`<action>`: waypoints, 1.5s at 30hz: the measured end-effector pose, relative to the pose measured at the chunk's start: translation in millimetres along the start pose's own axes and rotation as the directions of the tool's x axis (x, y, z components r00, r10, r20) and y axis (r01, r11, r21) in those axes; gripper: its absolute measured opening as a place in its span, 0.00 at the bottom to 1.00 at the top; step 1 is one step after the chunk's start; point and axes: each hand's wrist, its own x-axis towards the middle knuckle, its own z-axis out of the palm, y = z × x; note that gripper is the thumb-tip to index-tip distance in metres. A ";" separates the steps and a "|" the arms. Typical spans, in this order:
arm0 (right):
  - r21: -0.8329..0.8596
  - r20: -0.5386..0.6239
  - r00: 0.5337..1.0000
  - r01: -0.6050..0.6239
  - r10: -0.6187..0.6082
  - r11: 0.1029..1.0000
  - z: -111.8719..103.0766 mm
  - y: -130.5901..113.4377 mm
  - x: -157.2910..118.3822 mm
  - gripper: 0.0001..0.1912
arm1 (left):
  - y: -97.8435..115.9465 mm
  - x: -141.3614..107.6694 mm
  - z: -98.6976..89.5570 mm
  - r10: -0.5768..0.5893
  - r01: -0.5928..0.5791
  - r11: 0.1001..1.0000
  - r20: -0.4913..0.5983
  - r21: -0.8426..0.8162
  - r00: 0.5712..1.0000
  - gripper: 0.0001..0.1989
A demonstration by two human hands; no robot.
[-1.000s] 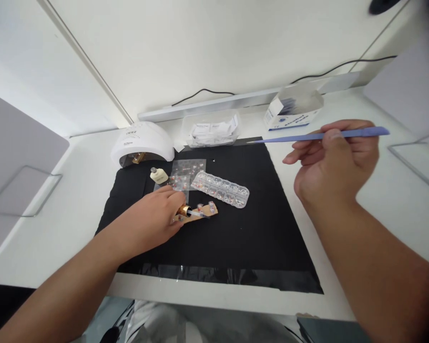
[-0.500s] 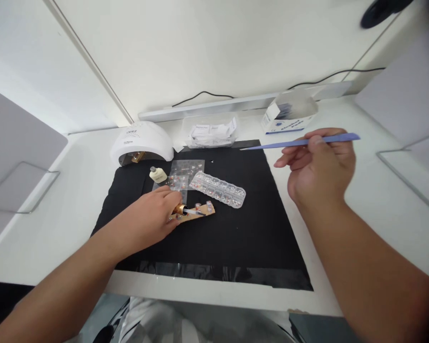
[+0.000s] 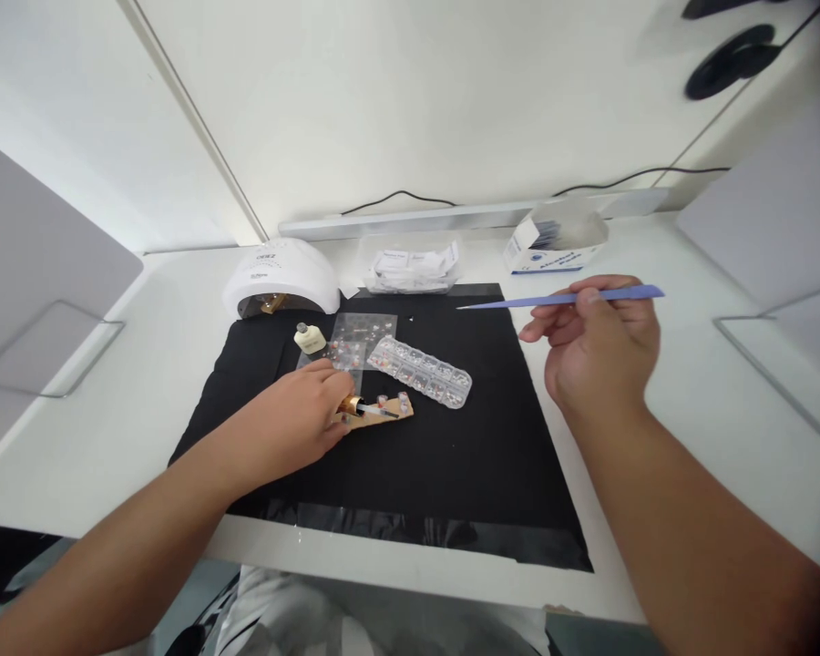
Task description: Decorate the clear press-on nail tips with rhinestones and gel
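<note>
My left hand [image 3: 307, 412] is closed around the gold cap of a nail polish brush [image 3: 375, 412], whose bristles point right over a cardboard strip [image 3: 400, 415]. Small decorated nail tips [image 3: 403, 401] stand on that strip; my fingers cover its left end. Raised above the table on the right, my right hand [image 3: 598, 337] pinches a pair of blue tweezers [image 3: 553, 299], their thin tip pointing left. The cream polish bottle [image 3: 310, 338] stands without its cap behind my left hand. A clear compartment case [image 3: 424, 370] of tiny gems lies behind the strip.
A white nail lamp [image 3: 283, 273] stands at the back left on the black mat [image 3: 410, 483]. Behind the mat are a clear tub of white packets [image 3: 414, 267] and an alcohol pads box [image 3: 557, 239]. Clear sticker sheets [image 3: 363, 335] lie beside the bottle.
The view has tilted up slightly, so the table sits lower. My right hand has shifted a little left with the tweezers. My left hand keeps its hold on the brush over the strip.
</note>
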 end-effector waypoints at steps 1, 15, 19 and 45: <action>0.000 0.006 1.000 -0.003 0.003 1.000 -0.7 0.3 0.0 0.04 | -0.3 -0.3 -0.3 -0.002 0.002 1.000 0.001 -0.004 1.000 0.06; -0.007 0.036 0.999 -0.003 0.004 1.000 -2.6 -1.5 -2.1 0.04 | -13.8 -16.7 -5.7 -0.026 0.010 0.992 -0.125 -0.126 0.992 0.11; 0.056 0.203 0.978 0.034 -0.044 0.998 4.6 -15.9 -22.7 0.03 | -37.7 -20.9 -10.7 -0.106 0.002 0.956 -0.339 -0.293 0.935 0.10; 0.151 0.401 0.886 -0.315 0.233 0.937 26.4 11.1 -42.4 0.05 | -102.8 5.0 35.3 -0.428 -0.233 0.519 -0.486 -0.822 0.762 0.06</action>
